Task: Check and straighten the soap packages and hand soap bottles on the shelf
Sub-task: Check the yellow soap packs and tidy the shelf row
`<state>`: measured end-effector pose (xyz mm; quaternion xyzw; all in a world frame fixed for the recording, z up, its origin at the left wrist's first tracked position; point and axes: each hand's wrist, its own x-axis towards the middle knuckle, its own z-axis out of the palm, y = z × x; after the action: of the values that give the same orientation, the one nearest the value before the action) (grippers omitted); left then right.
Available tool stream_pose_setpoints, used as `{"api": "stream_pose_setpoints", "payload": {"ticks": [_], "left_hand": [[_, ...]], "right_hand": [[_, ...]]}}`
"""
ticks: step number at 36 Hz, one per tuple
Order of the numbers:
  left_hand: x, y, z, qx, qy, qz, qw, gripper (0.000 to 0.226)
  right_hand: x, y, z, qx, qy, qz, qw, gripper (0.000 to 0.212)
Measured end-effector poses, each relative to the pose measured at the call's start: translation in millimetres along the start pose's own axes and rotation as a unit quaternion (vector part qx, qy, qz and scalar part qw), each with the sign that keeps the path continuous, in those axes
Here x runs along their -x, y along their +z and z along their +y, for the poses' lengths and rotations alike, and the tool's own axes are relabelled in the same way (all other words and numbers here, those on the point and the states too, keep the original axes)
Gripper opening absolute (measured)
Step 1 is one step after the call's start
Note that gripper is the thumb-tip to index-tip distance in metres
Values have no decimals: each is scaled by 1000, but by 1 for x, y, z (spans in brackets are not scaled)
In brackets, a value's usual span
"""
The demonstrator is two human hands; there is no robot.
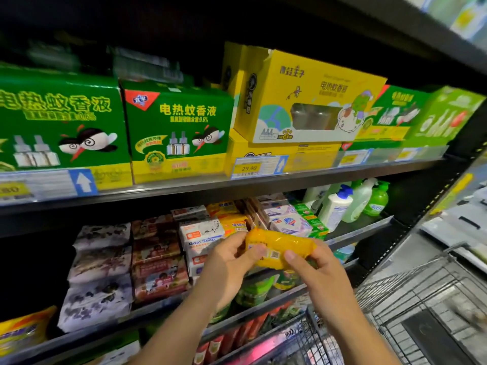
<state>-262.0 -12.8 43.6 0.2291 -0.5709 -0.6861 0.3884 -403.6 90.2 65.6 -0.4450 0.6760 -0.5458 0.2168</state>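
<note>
Two bare forearms come up from the bottom centre and converge at mid-frame. Left hand (226, 262): wrist bent slightly, thumb pressed flat on the front of the yellow pack (279, 248) at its left end, the other fingers curled behind it. Right hand (320, 268): thumb on the front near the pack's right end, fingers wrapped round the back and underside. Both hands grasp the pack, neither is loose.

The pack is lengthwise across the frame, right end a little lower, with small printed labels and a code square facing the camera between the thumbs. It is in the air in front of the soap shelf, clear of the stock.

Lower right: wire cart (421, 299), its rim just beside the right forearm.

Below the hands, lower shelves carry green pouches (253, 293) and red packs (237, 335), blurred.

Soap shelf, centre band: purple-print packs (100, 272) stacked at left, brown packs (158, 259) beside them, white Goat Soap boxes (201, 239) just left of the left hand. Behind the held pack are more yellow packs (232, 222), white-and-lilac packs (287, 222) and small green boxes (313, 219). Far right of that shelf: pump bottles (340, 206) upright, white and clear ones, plus a green bottle (378, 198).

Upper shelf: green boxes (179, 127) left and centre, an open-flapped yellow box (303, 101) on another yellow one, more green boxes at right. Price tag (250, 167) reads 29.90 on the rail.
</note>
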Motion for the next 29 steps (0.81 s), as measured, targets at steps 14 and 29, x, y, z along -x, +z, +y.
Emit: {"api": "stream_pose_setpoints", "payload": {"ticks": [14, 29], "left_hand": [[-13, -20, -1, -312, 191, -85, 927, 82], [-4, -16, 10, -219, 122, -29, 968, 33]], "right_hand": [[-22, -1, -1, -213, 138, -21, 967, 45], [-7, 25, 21, 1, -6, -107, 994, 32]]}}
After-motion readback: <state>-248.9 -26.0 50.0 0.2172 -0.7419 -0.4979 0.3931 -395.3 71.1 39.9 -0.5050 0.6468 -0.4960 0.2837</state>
